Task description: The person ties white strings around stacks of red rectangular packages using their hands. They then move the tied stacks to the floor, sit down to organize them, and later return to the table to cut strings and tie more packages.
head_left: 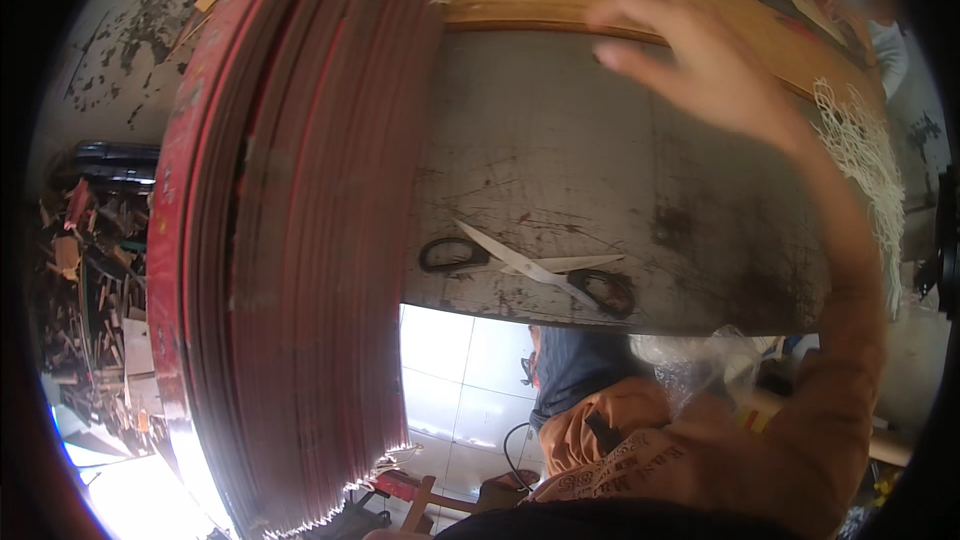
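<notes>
Up near the far edge of the grey metal tabletop (560, 140), the right hand (690, 50) hangs released, fingers spread and slightly blurred, grasping nothing. Whether its fingertips touch the surface cannot be told. Just beyond the fingertips runs a curved wooden board (520, 0) that borders the tabletop on its far side.

Well apart from the hand, toward the person, a pair of open scissors (530, 265) lies flat on the metal, black handles splayed to either side and pale blades crossed. It sits close to the near edge of the tabletop, where the metal ends above a white tiled floor (450, 380). Between the hand and the scissors the metal is bare and scratched.

To the left of the hand, a thick stack of reddish sheets (300, 240) stands on edge, its layered side rising from the lower rim to the top and covering the left end of the tabletop. The stack's edge lies near the scissors' left handle.

To the right of the forearm, white netting (860, 160) drapes over the table's right edge. A crumpled clear plastic bag (700, 360) sits beneath the near edge, beside the orange sleeve.

The left hand is not in view.
</notes>
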`<state>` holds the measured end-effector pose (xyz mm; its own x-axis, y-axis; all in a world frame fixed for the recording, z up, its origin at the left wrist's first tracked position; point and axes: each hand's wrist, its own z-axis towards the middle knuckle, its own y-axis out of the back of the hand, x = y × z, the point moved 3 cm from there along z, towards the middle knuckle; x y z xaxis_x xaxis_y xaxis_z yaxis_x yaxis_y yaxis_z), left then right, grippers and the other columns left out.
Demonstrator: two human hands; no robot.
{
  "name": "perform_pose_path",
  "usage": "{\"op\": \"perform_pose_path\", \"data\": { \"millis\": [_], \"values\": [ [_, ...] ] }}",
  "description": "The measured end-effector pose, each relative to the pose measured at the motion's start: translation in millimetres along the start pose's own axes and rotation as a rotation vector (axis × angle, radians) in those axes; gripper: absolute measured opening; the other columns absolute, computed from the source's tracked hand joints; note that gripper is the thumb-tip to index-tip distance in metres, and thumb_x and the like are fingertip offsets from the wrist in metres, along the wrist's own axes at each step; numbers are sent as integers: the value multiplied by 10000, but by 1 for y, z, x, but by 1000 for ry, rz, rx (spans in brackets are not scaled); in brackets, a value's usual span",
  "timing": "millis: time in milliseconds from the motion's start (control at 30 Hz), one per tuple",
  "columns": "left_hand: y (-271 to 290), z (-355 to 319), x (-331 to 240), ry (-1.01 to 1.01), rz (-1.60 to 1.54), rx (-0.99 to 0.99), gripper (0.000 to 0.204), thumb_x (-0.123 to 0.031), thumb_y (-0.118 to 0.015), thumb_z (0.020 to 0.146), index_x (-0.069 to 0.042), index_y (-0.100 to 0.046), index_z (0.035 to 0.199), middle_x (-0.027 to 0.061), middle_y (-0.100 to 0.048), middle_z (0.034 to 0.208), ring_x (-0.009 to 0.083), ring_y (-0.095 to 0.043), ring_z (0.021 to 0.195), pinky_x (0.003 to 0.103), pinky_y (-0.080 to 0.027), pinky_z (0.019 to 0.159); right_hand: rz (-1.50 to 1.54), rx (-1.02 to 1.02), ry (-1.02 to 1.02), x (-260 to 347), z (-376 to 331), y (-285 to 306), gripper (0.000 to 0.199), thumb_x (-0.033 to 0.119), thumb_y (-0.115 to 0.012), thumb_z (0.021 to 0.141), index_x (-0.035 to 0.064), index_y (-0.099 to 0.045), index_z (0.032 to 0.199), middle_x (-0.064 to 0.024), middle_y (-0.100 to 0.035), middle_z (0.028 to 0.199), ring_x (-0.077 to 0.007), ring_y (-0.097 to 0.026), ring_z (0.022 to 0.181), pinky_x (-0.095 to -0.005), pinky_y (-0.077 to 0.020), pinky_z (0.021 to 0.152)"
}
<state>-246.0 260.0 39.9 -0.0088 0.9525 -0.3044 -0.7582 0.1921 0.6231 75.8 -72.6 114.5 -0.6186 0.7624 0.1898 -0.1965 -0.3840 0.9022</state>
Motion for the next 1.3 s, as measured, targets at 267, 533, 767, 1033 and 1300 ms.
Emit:
{"op": "perform_pose_path", "data": {
  "millis": [267, 533, 767, 1033, 1300],
  "values": [
    [-70, -14, -84, -258, -467, 512, 216, -261, -555, 829, -71, -586, 925, 49, -605, 749, 155, -600, 652, 273, -447, 580, 74, -52, -513, -6, -193, 38, 244, 138, -578, 812, 24, -563, 1027, -151, -453, 1206, -311, -467, 1123, -382, -362, 938],
    [-139, -5, -149, -488, -563, 414, 233, -331, -571, 779, -101, -584, 748, -27, -556, 603, 132, -557, 534, 245, -404, 494, -193, -427, -822, -19, -330, 15, 350, 321, -441, 912, -5, -560, 960, -152, -526, 1036, -306, -518, 978, -379, -394, 848],
    [-164, -8, -167, -517, -562, 361, 312, -404, -559, 773, -93, -577, 793, 7, -578, 691, 162, -562, 606, 286, -419, 553, -292, -480, -834, -23, -330, 6, 133, 99, -523, 855, -10, -586, 811, -131, -548, 948, -267, -559, 822, -326, -449, 685],
    [-193, 20, -172, -363, -243, 615, 456, -398, -559, 763, -66, -557, 1075, 142, -449, 1111, 280, -436, 1039, 513, -292, 900, -298, -622, -904, -24, -332, 7, 75, 27, -522, 819, -8, -574, 776, -123, -569, 859, -254, -560, 753, -316, -442, 659],
    [-197, 27, -192, -409, -372, 798, 498, -234, -651, 702, -66, -543, 1158, 140, -457, 1126, 300, -447, 1069, 532, -240, 995, -298, -597, -909, -23, -330, 9, 47, 10, -532, 801, -2, -570, 777, -130, -564, 853, -261, -546, 738, -316, -430, 641]
  ]
}}
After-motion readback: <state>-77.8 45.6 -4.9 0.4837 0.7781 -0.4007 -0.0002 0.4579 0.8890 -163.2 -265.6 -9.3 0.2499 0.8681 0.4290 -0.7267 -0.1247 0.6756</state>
